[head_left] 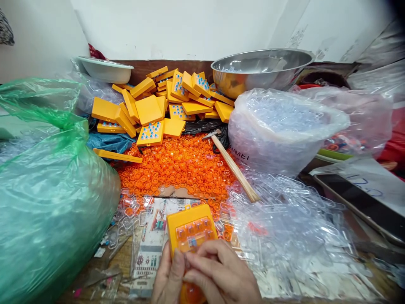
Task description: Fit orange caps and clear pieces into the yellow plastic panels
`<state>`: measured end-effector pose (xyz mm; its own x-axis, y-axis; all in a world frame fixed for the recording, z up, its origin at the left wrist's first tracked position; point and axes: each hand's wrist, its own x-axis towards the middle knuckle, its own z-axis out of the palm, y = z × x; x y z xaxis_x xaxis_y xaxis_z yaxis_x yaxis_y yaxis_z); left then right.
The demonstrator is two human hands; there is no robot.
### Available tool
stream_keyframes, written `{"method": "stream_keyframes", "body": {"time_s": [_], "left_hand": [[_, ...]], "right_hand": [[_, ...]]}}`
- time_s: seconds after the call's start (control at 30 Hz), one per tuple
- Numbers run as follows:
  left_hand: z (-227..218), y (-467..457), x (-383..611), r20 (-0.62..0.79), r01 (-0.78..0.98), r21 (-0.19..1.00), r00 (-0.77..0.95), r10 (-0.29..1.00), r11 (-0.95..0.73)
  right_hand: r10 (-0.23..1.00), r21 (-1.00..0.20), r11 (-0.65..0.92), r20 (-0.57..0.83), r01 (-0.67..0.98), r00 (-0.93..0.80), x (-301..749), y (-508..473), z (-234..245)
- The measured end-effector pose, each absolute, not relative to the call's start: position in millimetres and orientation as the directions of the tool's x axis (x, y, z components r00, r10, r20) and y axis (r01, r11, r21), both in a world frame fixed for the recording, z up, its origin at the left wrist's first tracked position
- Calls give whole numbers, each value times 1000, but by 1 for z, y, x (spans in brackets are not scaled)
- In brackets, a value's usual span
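Head view: your left hand point(169, 276) and right hand point(221, 274) meet at the bottom centre, both curled closed around a yellow tray point(191, 230) that lies on the bench point(104, 270). Your left thumb sits on the tray's near-left edge; your right fingers press across its near end, on top of clear pieces seated over orange caps in the tray's pockets. An orange piece point(191, 293) shows under your hands at the frame edge, what it is you can't tell. Just beyond the tray, a spread of loose orange caps point(180, 164) covers the bench, and behind that sits a heap of yellow trays point(164, 103), some face-up with blue-and-white dots. A wooden-handled hammer point(232, 164) lies tilted on the caps' right edge. Right of your hands, clear plastic clips point(284, 219) pile loosely; above them a clear bag point(284, 126) is full of the same clear parts. A steel bowl point(259, 67) stands at the back right, a white bowl point(106, 69) back left. A big green plastic bag point(47, 190) fills the left side. A phone point(363, 207) lies at the right edge, screen dark.
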<state>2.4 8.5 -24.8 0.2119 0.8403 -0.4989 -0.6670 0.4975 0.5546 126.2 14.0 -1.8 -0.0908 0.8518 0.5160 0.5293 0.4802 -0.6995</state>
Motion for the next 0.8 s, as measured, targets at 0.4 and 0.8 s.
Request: {"method": "stream_keyframes", "body": {"time_s": [0.4, 0.8], "left_hand": [[-28, 2, 14, -423, -625, 712, -17, 906, 320], [-20, 20, -20, -639, -656, 528, 112, 761, 539]], "right_hand": [[920, -896, 317, 370, 312, 128, 124, 16, -6], [921, -931, 254, 316, 263, 227, 131, 26, -2]]}}
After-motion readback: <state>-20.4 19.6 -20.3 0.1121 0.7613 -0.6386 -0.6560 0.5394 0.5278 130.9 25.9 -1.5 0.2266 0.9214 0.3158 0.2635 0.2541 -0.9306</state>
